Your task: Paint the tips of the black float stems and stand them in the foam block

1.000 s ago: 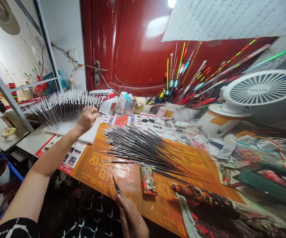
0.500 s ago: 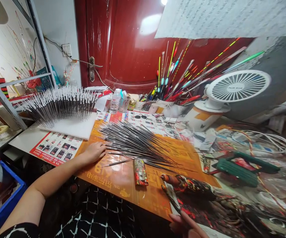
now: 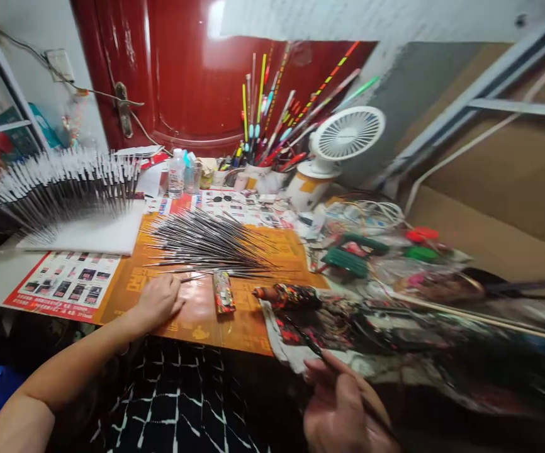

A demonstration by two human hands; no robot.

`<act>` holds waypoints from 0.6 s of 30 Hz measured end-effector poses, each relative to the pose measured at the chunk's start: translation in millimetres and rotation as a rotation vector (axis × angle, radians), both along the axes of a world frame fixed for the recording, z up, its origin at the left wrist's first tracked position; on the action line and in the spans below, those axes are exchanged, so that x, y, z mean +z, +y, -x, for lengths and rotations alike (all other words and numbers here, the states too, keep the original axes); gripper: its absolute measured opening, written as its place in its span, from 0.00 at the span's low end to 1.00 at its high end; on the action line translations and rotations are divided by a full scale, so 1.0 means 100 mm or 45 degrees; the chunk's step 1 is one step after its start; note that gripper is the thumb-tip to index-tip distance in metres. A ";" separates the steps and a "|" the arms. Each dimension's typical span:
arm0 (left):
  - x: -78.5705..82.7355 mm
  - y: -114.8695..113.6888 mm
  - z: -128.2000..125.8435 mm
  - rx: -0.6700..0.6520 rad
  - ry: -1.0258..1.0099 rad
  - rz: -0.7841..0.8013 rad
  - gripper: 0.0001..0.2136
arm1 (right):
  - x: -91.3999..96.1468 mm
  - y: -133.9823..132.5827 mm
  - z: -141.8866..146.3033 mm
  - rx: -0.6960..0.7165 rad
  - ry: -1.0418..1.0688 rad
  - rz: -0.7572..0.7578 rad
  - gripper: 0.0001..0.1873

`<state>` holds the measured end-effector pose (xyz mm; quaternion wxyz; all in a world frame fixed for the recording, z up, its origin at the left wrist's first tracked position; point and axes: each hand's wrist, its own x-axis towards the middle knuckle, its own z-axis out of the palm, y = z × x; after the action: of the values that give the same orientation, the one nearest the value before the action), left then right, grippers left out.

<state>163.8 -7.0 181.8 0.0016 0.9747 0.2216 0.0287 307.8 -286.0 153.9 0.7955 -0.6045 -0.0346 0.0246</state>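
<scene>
My left hand (image 3: 157,302) rests on the orange mat (image 3: 197,314) near the table's front edge, its fingers curled on one thin dark stick whose shaft runs right from it. Just beyond lies the loose pile of thin dark sticks (image 3: 206,242). My right hand (image 3: 343,409) is low at the bottom edge, fingers closed round a thin dark brush (image 3: 308,336) that points up and left over the paint-stained cloth (image 3: 329,321). A small patterned block (image 3: 224,291) lies between my hands.
A white foam block (image 3: 93,236) at the left holds several upright sticks in a fan. At the back stand a cup of coloured floats (image 3: 272,126), a white desk fan (image 3: 345,135), and small bottles (image 3: 177,173). Clutter and cables cover the right side.
My left hand came down from the foam block to the mat and drew a stick toward the front edge. My right hand moved right with the brush. The view swung right.
</scene>
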 end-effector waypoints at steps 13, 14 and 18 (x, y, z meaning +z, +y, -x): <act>0.00 0.31 -0.08 0.227 0.111 -0.008 0.13 | 0.04 -0.01 -0.18 -0.108 0.002 -0.099 0.22; -0.01 0.32 -0.08 0.220 0.096 -0.001 0.13 | 0.04 -0.01 -0.19 -0.109 -0.008 -0.087 0.23; 0.04 0.40 -0.05 0.128 -0.059 0.060 0.12 | -0.04 -0.19 -0.27 -0.174 0.004 -0.041 0.20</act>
<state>169.0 32.8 185.5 0.0281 0.9611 0.2709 0.0462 334.7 -305.0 150.2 0.8050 -0.5925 0.0076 -0.0295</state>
